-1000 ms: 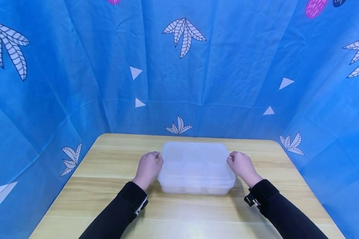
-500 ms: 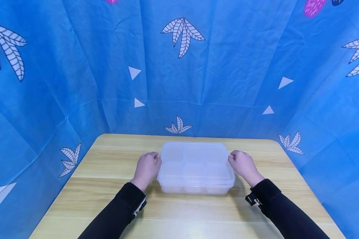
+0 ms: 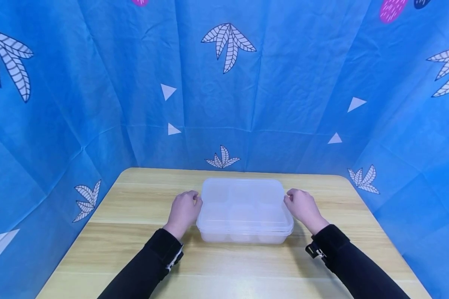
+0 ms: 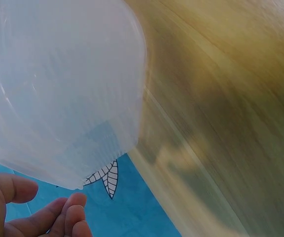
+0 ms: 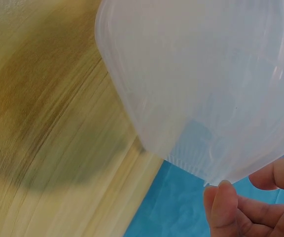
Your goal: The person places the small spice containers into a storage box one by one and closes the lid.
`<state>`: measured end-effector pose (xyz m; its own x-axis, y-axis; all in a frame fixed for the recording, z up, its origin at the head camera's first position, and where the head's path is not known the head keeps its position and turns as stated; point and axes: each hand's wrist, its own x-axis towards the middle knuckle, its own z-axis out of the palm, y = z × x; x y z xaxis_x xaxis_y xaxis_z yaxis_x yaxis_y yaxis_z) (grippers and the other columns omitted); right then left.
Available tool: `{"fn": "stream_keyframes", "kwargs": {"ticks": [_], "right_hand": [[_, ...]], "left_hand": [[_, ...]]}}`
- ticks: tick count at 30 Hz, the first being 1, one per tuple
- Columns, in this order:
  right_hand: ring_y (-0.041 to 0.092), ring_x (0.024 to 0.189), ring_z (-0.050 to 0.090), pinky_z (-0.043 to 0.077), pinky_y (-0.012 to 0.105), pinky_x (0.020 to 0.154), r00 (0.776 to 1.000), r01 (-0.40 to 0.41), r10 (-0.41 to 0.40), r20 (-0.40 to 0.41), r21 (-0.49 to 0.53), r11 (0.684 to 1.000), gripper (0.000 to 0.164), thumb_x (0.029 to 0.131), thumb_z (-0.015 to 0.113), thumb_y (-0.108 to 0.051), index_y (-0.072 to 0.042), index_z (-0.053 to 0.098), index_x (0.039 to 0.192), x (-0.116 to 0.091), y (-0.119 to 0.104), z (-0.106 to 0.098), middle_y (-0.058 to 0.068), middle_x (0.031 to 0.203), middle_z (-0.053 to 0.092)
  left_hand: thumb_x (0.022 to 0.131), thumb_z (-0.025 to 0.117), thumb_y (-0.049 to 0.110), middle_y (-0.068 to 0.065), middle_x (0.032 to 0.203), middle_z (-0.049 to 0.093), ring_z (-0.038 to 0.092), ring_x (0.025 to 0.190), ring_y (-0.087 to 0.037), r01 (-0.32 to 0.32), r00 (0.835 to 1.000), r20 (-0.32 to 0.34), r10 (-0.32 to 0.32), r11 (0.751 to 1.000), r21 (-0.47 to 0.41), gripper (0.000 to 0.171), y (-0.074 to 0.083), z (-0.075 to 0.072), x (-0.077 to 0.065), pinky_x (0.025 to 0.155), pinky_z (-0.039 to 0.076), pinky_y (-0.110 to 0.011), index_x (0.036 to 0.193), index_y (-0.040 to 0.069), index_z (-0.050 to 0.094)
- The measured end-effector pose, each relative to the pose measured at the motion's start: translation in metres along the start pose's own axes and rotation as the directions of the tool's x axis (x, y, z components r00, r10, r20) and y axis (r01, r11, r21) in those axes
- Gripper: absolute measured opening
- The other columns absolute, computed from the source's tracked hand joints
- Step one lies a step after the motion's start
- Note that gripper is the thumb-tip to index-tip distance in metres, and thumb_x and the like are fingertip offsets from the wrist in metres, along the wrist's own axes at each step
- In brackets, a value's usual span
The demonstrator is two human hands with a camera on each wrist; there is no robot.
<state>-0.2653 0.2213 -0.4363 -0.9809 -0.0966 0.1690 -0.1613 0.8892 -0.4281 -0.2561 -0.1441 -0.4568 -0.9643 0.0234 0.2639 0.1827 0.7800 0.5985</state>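
A translucent white plastic storage box (image 3: 243,238) with its lid (image 3: 243,199) on sits on the wooden table, and compartments show faintly through the lid. Beside the box's left edge is my left hand (image 3: 184,209), its fingers loosely bent. In the left wrist view, its thumb (image 4: 21,188) and fingertips (image 4: 77,205) are apart, just off the box's corner. At the opposite side is my right hand (image 3: 304,207). The right wrist view shows its fingertips (image 5: 224,190) right at a small tab on the rim, while the thumb (image 5: 267,177) stands apart from them.
The pale wooden table (image 3: 224,265) spreads around the box. A blue patterned curtain (image 3: 217,99) hangs behind it and along both sides. Black sleeves (image 3: 146,261) cover both forearms, with a small device strapped at each wrist.
My right hand draws slightly away from the box and then comes back in against its side. The left hand and the box stay almost where they were.
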Motion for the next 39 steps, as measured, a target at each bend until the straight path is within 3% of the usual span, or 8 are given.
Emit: {"fn": "stream_keyframes", "kwargs": {"ticks": [8, 13, 21, 27, 34, 39], "right_hand": [[0.021, 0.066, 0.056, 0.052, 0.05, 0.08, 1.0, 0.017, -0.017, 0.003, -0.004, 1.0, 0.034, 0.097, 0.053, -0.013, 0.012, 0.067, 0.115, 0.0003, 0.0016, 0.005, 0.01, 0.077, 0.065], [0.023, 0.071, 0.061, 0.053, 0.051, 0.081, 1.0, 0.015, -0.015, 0.003, -0.001, 1.0, 0.035, 0.095, 0.053, -0.012, 0.013, 0.066, 0.116, 0.0001, 0.0015, 0.0067, 0.014, 0.085, 0.069], [0.021, 0.069, 0.059, 0.054, 0.05, 0.08, 1.0, 0.011, -0.011, 0.0, -0.001, 1.0, 0.032, 0.095, 0.053, -0.01, 0.013, 0.067, 0.114, 0.0003, -0.0005, 0.0075, 0.011, 0.079, 0.067], [0.018, 0.058, 0.049, 0.051, 0.044, 0.074, 1.0, 0.013, -0.013, -0.001, -0.001, 1.0, 0.029, 0.095, 0.052, -0.008, 0.011, 0.068, 0.111, -0.0013, -0.0027, 0.0051, 0.003, 0.063, 0.054], [0.015, 0.051, 0.038, 0.041, 0.035, 0.064, 1.0, 0.022, -0.022, -0.002, 0.007, 1.0, 0.025, 0.095, 0.051, -0.006, 0.008, 0.069, 0.104, -0.0024, -0.0024, 0.0045, -0.001, 0.055, 0.038], [0.017, 0.054, 0.044, 0.048, 0.04, 0.068, 1.0, 0.021, -0.021, -0.001, 0.004, 1.0, 0.026, 0.095, 0.051, -0.007, 0.009, 0.069, 0.106, -0.0033, -0.0014, 0.0044, 0.001, 0.059, 0.048]], "left_hand": [[0.098, 0.058, 0.012, -0.021, 0.109, 0.07, 0.063, 0.086, -0.029, -0.004, 1.0, 0.008, 0.004, 1.0, 0.018, 0.031, 0.0022, 0.0009, -0.0018, 0.088, 0.053, -0.046, 0.117, -0.01, 0.068], [0.096, 0.059, 0.011, -0.02, 0.106, 0.07, 0.064, 0.091, -0.03, -0.019, 1.0, -0.007, 0.019, 1.0, 0.02, 0.03, 0.0044, 0.0019, -0.0026, 0.09, 0.052, -0.047, 0.114, -0.009, 0.069], [0.092, 0.065, 0.009, -0.019, 0.102, 0.071, 0.065, 0.09, -0.029, -0.032, 0.999, -0.019, 0.032, 0.999, 0.031, 0.026, 0.008, 0.0025, -0.0035, 0.089, 0.053, -0.046, 0.11, -0.009, 0.072], [0.092, 0.066, 0.009, -0.02, 0.107, 0.071, 0.055, 0.068, -0.02, -0.025, 1.0, -0.011, 0.025, 0.999, 0.026, 0.027, 0.0069, 0.0034, -0.0021, 0.084, 0.054, -0.042, 0.111, -0.008, 0.072], [0.091, 0.066, 0.009, -0.018, 0.105, 0.072, 0.05, 0.061, -0.016, -0.016, 1.0, -0.01, 0.016, 1.0, 0.011, 0.027, 0.0086, 0.0017, -0.0026, 0.079, 0.053, -0.04, 0.111, -0.009, 0.072], [0.091, 0.066, 0.009, -0.017, 0.104, 0.073, 0.051, 0.063, -0.017, -0.001, 1.0, -0.004, 0.001, 1.0, 0.007, 0.028, 0.0088, 0.0013, -0.0036, 0.076, 0.052, -0.037, 0.113, -0.008, 0.072]]}}
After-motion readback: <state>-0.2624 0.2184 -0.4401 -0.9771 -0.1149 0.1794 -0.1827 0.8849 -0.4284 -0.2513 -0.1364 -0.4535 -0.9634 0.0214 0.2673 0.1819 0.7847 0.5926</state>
